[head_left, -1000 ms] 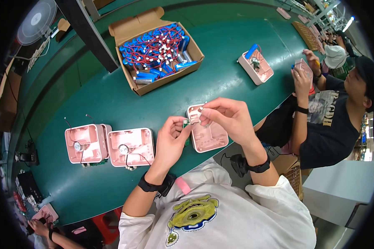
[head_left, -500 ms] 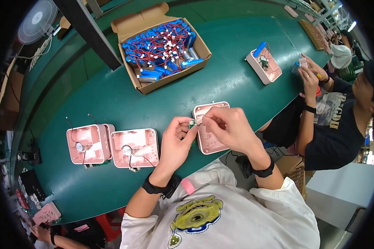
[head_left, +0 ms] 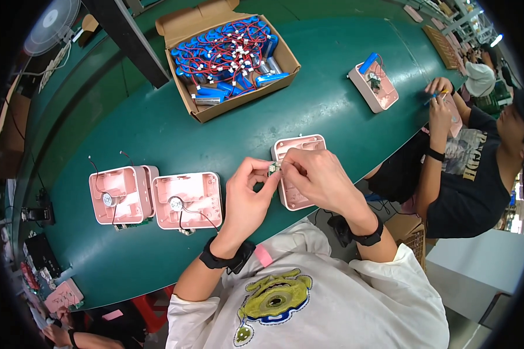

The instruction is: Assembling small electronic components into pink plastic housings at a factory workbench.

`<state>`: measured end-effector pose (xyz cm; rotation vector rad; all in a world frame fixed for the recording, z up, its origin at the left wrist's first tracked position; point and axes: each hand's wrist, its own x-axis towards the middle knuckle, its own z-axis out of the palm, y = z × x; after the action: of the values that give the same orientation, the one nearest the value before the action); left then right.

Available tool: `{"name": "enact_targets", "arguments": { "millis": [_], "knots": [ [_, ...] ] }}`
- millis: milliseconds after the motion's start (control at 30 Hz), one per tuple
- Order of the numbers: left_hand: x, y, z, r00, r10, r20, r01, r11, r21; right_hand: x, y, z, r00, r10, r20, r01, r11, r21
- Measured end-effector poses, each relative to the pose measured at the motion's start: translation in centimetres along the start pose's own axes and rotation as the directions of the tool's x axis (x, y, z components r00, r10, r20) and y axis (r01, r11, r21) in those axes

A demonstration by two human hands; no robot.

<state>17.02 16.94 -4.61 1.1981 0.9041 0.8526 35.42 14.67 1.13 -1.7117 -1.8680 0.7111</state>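
My left hand (head_left: 249, 192) pinches a small green circuit board (head_left: 272, 169) with a pale connector on it, between thumb and forefinger. Close against the board, the fingertips of my right hand (head_left: 320, 179) are pressed together; what they grip is too small to make out. Both hands are held over a pink plastic housing (head_left: 298, 200), which lies with its hollow side up and is partly covered by the right hand. Left of my left hand sits another open pink housing (head_left: 202, 185), with a round metallic part (head_left: 176, 203) and dark wires inside.
Farther left stands a pink housing (head_left: 126, 178) with loose wires. A cardboard box (head_left: 243, 100) of blue wired batteries sits beyond my hands, beside a dark post (head_left: 128, 41). At right are a pink housing with a battery (head_left: 368, 63) and a co-worker's hands (head_left: 439, 104).
My hands stay together at the circuit board, with only slight finger shifts. The co-worker at right has lowered a hand, and a pink part now shows beside it. The view has shifted slightly.
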Motion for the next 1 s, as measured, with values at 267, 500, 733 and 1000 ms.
{"name": "enact_targets", "arguments": {
  "millis": [267, 500, 733, 1000],
  "knots": [
    [-0.5, 0.0, -0.1, 1.0, 0.017, -0.009, -0.017, 0.998, 0.067, -0.2, -0.2, 0.4, 0.998, 0.058, 0.009, -0.058, 0.996, 0.072],
    [-0.7, 0.1, -0.7, 0.998, 0.044, 0.033, -0.047, 0.994, 0.101, -0.2, -0.5, 0.4, 0.998, 0.048, 0.041, -0.051, 0.995, 0.09],
    [-0.4, 0.0, -0.9, 0.982, 0.177, 0.062, -0.186, 0.961, 0.203, 0.0, -0.7, 0.8, 1.0, -0.005, 0.002, 0.005, 1.0, -0.001],
    [-0.7, -0.3, -0.4, 0.967, 0.253, -0.038, -0.241, 0.95, 0.198, 0.0, -1.8, 0.6, 0.999, 0.009, 0.046, -0.002, 0.99, -0.14]
  ]
}}
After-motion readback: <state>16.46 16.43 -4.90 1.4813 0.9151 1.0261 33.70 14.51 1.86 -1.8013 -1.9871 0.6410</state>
